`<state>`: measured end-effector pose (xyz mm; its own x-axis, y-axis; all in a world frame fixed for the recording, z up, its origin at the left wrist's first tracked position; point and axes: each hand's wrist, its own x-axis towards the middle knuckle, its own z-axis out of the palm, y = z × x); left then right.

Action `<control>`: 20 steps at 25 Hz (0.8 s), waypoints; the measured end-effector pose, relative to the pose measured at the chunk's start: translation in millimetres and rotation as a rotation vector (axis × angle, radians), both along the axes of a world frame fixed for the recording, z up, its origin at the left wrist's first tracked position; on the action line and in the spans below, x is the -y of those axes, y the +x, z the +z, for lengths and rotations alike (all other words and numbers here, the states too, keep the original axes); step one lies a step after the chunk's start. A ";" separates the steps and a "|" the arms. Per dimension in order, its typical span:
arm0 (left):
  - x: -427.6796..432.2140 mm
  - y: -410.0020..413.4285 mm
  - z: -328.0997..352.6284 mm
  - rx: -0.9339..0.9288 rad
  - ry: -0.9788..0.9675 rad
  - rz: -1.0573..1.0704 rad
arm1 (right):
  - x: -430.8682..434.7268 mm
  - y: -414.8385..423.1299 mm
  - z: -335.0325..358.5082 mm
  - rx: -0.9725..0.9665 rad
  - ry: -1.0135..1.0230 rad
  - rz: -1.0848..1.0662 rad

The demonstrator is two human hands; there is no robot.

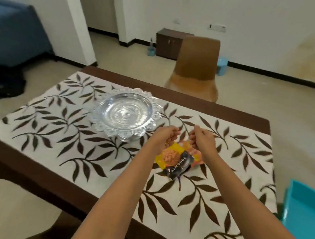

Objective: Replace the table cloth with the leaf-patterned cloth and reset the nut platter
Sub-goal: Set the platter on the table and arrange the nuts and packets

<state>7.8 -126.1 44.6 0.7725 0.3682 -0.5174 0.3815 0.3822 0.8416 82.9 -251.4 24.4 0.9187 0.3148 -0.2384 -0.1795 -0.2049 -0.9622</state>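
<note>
A white cloth with dark brown leaves [54, 125] covers the table. On it stands a clear glass platter [103, 127] with a scalloped rim; nothing lies in it. Just right of the platter, my left hand [165, 137] and my right hand [202, 139] hover close together, fingers curled, above a yellow and black almond packet [175, 160]. The packet's upper edge is hidden under my hands, so whether they grip it is unclear. An orange packet [196, 160] lies partly beneath it.
A brown chair [197, 64] stands at the table's far side. A turquoise plastic item [309, 211] sits at the right edge. A blue sofa [8, 35] and a dark bag [7, 86] are on the left. A small dark cabinet [168, 44] stands by the wall.
</note>
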 end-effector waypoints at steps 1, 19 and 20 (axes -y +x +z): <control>-15.0 -7.2 3.2 0.006 0.007 0.022 | -16.6 -2.7 1.0 -0.012 0.008 0.048; -64.3 -14.0 -70.8 -0.269 -0.053 -0.027 | -67.3 44.3 -107.0 0.342 -1.103 0.637; -57.5 -13.2 -86.8 -0.313 -0.074 -0.052 | -65.6 44.4 -118.1 0.321 -1.151 0.640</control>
